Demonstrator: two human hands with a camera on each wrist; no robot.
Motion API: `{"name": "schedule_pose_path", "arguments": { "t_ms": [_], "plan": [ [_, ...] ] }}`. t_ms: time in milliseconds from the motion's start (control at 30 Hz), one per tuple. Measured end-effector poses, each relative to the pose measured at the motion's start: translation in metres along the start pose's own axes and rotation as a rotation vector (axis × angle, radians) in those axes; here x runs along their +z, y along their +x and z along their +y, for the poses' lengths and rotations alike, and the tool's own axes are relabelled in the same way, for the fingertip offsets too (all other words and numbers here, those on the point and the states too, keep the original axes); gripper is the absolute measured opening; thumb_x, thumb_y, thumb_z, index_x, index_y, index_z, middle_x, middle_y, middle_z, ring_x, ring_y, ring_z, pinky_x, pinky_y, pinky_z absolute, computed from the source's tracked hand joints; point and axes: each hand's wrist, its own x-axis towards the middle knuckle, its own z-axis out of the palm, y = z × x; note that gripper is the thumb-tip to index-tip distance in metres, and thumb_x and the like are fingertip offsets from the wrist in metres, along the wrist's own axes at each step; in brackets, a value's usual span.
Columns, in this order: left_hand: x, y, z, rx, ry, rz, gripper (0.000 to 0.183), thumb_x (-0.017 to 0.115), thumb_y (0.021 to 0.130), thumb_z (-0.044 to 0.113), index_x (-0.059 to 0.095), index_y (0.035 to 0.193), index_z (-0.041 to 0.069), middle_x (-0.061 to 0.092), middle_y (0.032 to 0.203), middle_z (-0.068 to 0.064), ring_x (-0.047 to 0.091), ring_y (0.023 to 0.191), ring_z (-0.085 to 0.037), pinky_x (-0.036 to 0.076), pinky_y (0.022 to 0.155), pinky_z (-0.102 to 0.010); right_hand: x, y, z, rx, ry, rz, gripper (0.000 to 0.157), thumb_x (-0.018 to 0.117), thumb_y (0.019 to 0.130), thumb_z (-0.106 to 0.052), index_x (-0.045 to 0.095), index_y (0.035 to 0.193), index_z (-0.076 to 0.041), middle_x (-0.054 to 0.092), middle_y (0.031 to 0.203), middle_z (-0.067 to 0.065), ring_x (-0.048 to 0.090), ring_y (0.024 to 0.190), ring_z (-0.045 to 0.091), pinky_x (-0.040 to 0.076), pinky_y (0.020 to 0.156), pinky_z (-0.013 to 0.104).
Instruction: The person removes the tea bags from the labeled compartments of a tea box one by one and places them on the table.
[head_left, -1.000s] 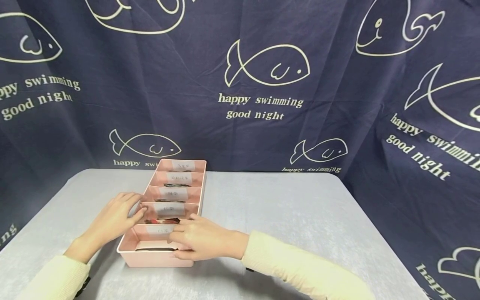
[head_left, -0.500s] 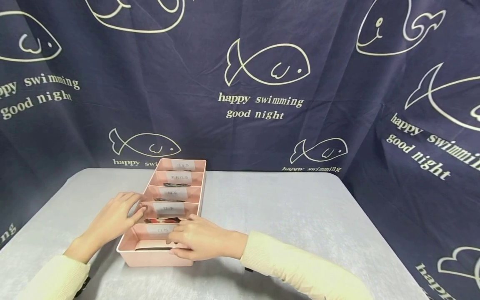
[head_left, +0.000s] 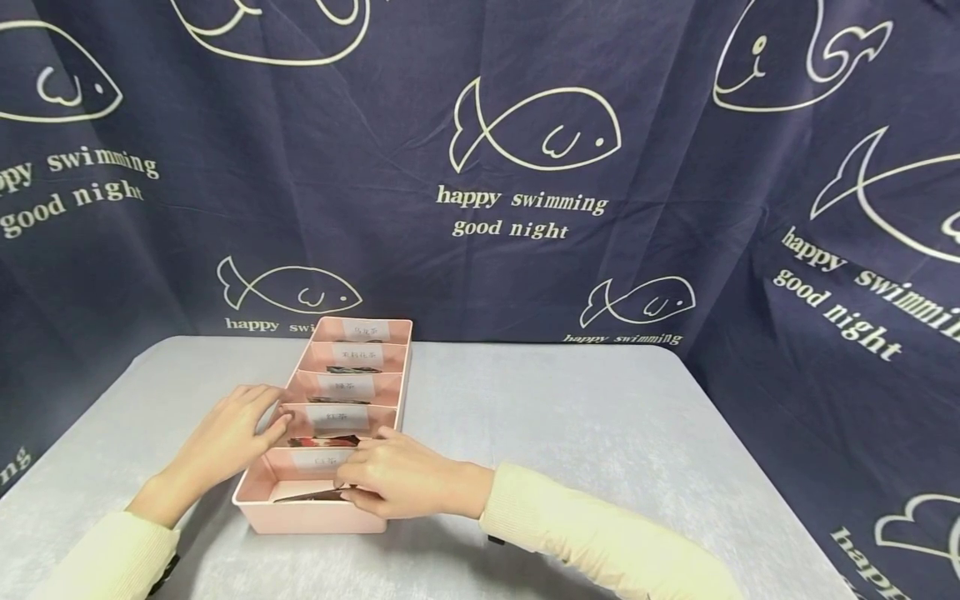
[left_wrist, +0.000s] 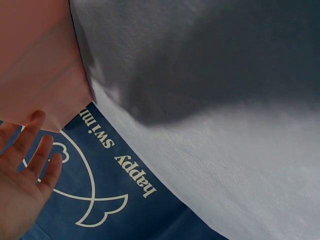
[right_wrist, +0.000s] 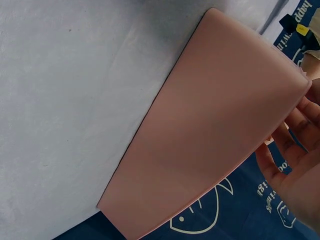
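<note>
A long pink divided box (head_left: 315, 518) stands on the table, with a white label on each compartment's back wall. My right hand (head_left: 408, 479) reaches over its near right corner and pinches the right end of a dark, thin tea sachet (head_left: 311, 496) in the front compartment. The sachet tilts, its right end higher; my fingers cover that end. My left hand (head_left: 236, 429) rests at the left rim, fingers loosely bent beside the second compartment. In the left wrist view, the fingers of my left hand (left_wrist: 30, 165) lie along the box's outer wall (left_wrist: 40, 75).
A red and dark sachet (head_left: 324, 442) lies in the second compartment. Further back, more dark sachets (head_left: 354, 369) sit in their compartments. The pale grey table (head_left: 562, 433) extends to both sides, and a navy fish-print curtain (head_left: 525, 275) hangs behind it.
The sachet in the front compartment has gone from lying level to slanting, its right end lifted by my right hand. My left hand and the box have stayed in place.
</note>
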Motion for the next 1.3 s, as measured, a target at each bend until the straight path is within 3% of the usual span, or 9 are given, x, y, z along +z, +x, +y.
{"name": "schedule_pose_path", "arguments": {
  "t_ms": [433, 800, 967, 1133, 1300],
  "plan": [
    [0.0, -0.001, 0.0, 0.003, -0.008, 0.001, 0.03, 0.059, 0.084, 0.021, 0.059, 0.107, 0.002, 0.063, 0.106, -0.015, 0.052, 0.105, -0.036, 0.04, 0.09, -0.051, 0.003, 0.003, -0.001, 0.062, -0.032, 0.025, 0.006, 0.059, 0.087, -0.032, 0.06, 0.086, -0.026, 0.062, 0.083, -0.02, 0.049, 0.073, -0.001, 0.031, 0.069, 0.016],
    [0.0, -0.001, 0.001, -0.011, -0.005, -0.016, 0.033, 0.059, 0.084, 0.022, 0.058, 0.109, 0.0, 0.062, 0.108, -0.017, 0.051, 0.106, -0.036, 0.039, 0.09, -0.051, 0.007, 0.004, -0.002, 0.131, -0.04, 0.082, 0.004, 0.06, 0.086, -0.024, 0.062, 0.088, -0.026, 0.064, 0.086, -0.019, 0.049, 0.076, 0.002, 0.031, 0.069, 0.017],
    [-0.001, -0.001, 0.001, -0.016, -0.01, -0.021, 0.033, 0.058, 0.085, 0.022, 0.058, 0.11, 0.0, 0.062, 0.109, -0.017, 0.05, 0.106, -0.036, 0.039, 0.09, -0.052, 0.009, 0.005, 0.001, 0.185, -0.003, 0.127, 0.013, 0.064, 0.081, -0.023, 0.066, 0.093, -0.026, 0.066, 0.088, -0.02, 0.052, 0.078, 0.001, 0.033, 0.07, 0.016],
    [-0.001, 0.0, 0.001, -0.019, -0.013, -0.027, 0.034, 0.058, 0.085, 0.023, 0.058, 0.11, 0.0, 0.061, 0.11, -0.018, 0.05, 0.107, -0.037, 0.039, 0.091, -0.053, 0.004, 0.005, 0.003, 0.241, 0.076, 0.139, 0.013, 0.065, 0.08, -0.021, 0.066, 0.092, -0.024, 0.066, 0.087, -0.017, 0.053, 0.08, 0.002, 0.037, 0.076, 0.016],
    [-0.001, -0.001, 0.0, -0.027, -0.008, -0.03, 0.034, 0.058, 0.085, 0.022, 0.058, 0.11, 0.0, 0.061, 0.11, -0.018, 0.05, 0.107, -0.037, 0.039, 0.091, -0.053, -0.004, 0.005, 0.007, 0.271, 0.131, 0.182, 0.011, 0.065, 0.079, -0.019, 0.067, 0.089, -0.022, 0.066, 0.084, -0.014, 0.055, 0.081, 0.003, 0.039, 0.072, 0.016]
  ]
}}
